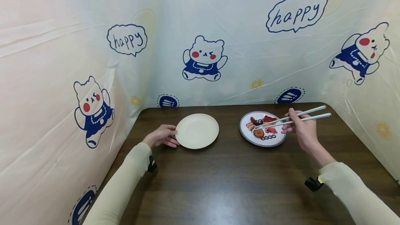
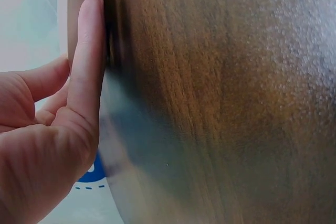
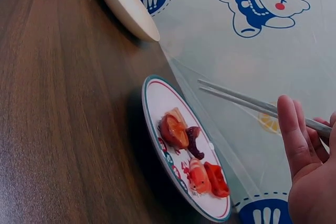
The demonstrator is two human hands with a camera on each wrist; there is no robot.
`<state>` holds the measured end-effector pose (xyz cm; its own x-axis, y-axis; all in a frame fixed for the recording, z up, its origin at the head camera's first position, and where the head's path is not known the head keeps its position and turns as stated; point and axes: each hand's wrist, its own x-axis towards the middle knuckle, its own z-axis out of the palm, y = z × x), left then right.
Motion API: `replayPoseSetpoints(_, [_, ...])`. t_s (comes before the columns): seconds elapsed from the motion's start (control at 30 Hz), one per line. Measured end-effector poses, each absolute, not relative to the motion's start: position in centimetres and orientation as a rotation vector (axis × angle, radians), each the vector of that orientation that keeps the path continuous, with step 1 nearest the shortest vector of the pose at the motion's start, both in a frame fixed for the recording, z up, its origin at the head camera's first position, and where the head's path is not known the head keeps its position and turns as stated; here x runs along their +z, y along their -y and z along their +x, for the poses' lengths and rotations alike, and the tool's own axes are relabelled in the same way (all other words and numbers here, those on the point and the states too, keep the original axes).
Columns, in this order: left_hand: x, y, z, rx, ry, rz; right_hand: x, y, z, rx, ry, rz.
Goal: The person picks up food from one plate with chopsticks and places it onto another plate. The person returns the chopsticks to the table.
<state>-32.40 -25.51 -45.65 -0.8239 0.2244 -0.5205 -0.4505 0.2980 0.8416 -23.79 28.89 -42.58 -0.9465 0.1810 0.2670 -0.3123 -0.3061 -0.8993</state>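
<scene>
Gripped chopsticks [image 1: 317, 109] in right hand [image 1: 301, 127] above food [image 1: 258, 133] on patterned plate [image 1: 245, 133], from its three o'clock; pinched cream plate [image 1: 197, 131] at nine o'clock with left hand [image 1: 161, 135]. Risked dropping food through uneven pressure, or tilting cream plate by pressing.

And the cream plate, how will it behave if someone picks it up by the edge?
The cream plate would probably feel stiff: its round rim shows no bend. Held only at one side, where the left hand is, its wide far side might tip down. Its smooth surface could be slightly slippery.
</scene>
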Motion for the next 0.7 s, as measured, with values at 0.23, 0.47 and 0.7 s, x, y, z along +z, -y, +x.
replayPoseSetpoints(0.23, [-45.6,25.5,-32.6,1.553,-2.028,-0.195,-42.7,-29.3,-23.9,2.294,1.655,0.148])
replayPoseSetpoints(0.47, [-45.6,25.6,-32.6,1.548,-2.03,-0.18,-43.0,-29.9,-24.1,2.304,1.675,0.154])
replayPoseSetpoints(0.7, [-45.6,25.6,-32.6,1.548,-2.029,-0.167,-43.5,-30.6,-24.3,2.301,1.727,0.172])
